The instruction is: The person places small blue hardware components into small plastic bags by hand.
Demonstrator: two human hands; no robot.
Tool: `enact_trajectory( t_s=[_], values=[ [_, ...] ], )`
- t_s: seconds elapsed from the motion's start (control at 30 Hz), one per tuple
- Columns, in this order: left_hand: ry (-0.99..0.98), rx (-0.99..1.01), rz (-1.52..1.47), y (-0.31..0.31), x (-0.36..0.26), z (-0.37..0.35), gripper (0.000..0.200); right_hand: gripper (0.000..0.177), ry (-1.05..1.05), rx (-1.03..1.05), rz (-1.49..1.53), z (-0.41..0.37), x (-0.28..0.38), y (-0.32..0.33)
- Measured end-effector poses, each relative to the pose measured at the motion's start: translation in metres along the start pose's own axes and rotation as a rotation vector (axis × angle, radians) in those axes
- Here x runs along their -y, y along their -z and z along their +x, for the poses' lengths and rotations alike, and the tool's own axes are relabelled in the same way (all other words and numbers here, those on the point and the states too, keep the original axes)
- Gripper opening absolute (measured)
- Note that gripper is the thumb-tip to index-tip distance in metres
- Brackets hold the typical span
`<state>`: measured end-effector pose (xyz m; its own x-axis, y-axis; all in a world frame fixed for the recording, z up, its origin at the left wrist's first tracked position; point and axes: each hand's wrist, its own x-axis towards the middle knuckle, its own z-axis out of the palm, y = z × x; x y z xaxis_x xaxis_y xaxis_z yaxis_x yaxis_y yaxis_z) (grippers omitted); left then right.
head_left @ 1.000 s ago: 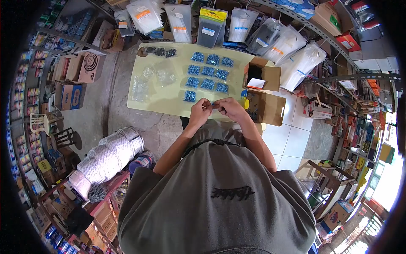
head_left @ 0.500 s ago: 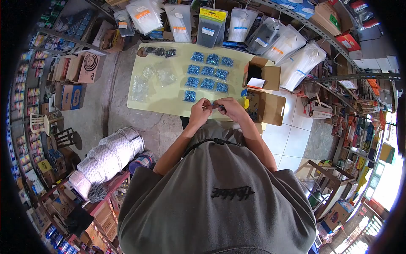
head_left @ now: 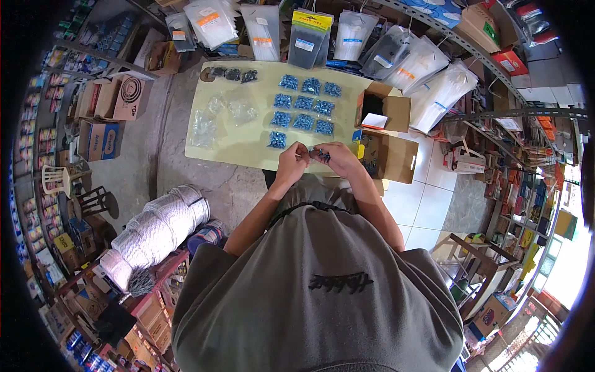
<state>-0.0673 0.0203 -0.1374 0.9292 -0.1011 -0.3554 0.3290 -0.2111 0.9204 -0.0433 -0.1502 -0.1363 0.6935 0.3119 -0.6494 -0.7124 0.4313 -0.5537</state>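
Note:
Over the front edge of the pale yellow table, my left hand has its fingers pinched together; whatever they hold is too small to name. Close beside it, my right hand is curled around several small blue and dark pieces. Just beyond my hands lies a clear bag of blue pieces, nearest of several such bags set in rows. To the right of my right hand, an open cardboard box holds small dark pieces. A second open box stands behind it.
Flat clear plastic bags lie on the table's left part, with dark bundles at the back left. Packs of cable ties hang beyond the table. A large wrapped roll stands at the left, and shelves line both sides.
My hands remain close together at the table's front edge. The fingers of my right hand have shifted slightly, and more of the small pieces show in it.

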Motion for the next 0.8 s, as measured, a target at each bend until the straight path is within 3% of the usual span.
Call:
enact_trajectory(
  t_s=[0.1,0.17,0.8],
  values=[
    [-0.032,-0.004,0.062,0.001,-0.001,0.000,0.008,0.017,0.021,0.024,-0.139,0.002,0.000,0.002],
    [-0.046,-0.021,0.083,0.000,-0.003,0.000,0.008,0.016,-0.042,-0.061,0.014,-0.004,0.006,-0.005],
    [-0.076,-0.045,0.196,-0.004,-0.008,-0.003,0.015,0.014,-0.036,-0.067,0.066,-0.004,0.006,-0.005]
  ],
)
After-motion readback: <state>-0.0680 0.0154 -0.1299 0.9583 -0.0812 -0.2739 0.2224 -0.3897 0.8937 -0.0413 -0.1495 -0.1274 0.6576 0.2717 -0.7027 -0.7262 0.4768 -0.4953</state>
